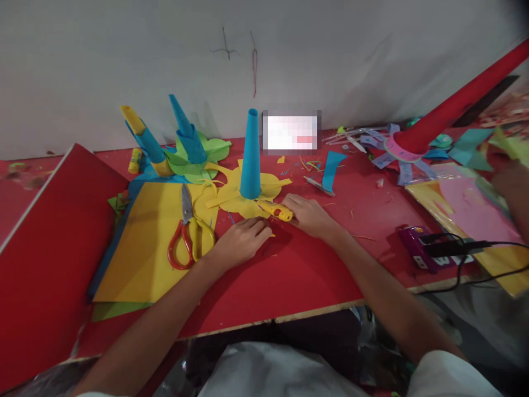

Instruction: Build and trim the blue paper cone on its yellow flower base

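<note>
A yellow paper flower [235, 205] lies on the red table, and a blue paper cone [250, 160] stands upright at its middle. My right hand [308, 215] is closed at the flower's right front edge, around a yellow stick-like tool [275, 209] with a dark hole in its near end; its exact kind is unclear. In front of the flower rests my left hand [246, 238], fingers bent together and tips hidden against the table. Scissors [188, 231] with red and yellow handles lie left of that hand on yellow paper sheets [140, 231].
Behind stand a green paper flower with a blue cone [192, 144] and a blue-yellow paper tube [149, 143]. A glue stick [134, 160] is beside them. Rightward are a blue strip [332, 171], a red cone [467, 99], a purple box [417, 248] with cables, and another person's arm [512, 193].
</note>
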The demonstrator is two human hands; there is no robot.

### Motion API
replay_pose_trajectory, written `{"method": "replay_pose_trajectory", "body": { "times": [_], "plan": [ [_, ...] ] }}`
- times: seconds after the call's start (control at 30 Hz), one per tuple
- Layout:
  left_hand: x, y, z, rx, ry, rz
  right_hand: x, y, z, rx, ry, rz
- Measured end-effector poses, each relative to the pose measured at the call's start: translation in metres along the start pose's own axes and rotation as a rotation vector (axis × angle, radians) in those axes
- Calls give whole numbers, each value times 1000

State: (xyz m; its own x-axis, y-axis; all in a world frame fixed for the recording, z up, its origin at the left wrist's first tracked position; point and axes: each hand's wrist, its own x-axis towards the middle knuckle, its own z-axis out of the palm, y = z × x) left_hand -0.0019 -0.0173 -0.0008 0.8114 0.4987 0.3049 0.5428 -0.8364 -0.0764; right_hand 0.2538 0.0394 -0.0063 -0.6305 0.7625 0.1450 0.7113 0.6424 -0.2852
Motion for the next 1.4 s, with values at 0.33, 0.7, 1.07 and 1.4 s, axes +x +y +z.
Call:
{"method": "replay_pose_trajectory", "body": {
  "times": [0.33,0.7,1.07,1.4],
  "plan": [
    [1,0,-1,25,2,2,-2,-1,-2,-56,-34,-25],
    [0,-1,1,29,15,-1,-1,-1,-2,-57,-47,-32],
    [3,-1,-12,35,211,2,-2,-4,-8,-59,-58,-39],
    [0,-2,-9,84,133,-48,-3,2,-3,-25,19,-57]
  ]
}}
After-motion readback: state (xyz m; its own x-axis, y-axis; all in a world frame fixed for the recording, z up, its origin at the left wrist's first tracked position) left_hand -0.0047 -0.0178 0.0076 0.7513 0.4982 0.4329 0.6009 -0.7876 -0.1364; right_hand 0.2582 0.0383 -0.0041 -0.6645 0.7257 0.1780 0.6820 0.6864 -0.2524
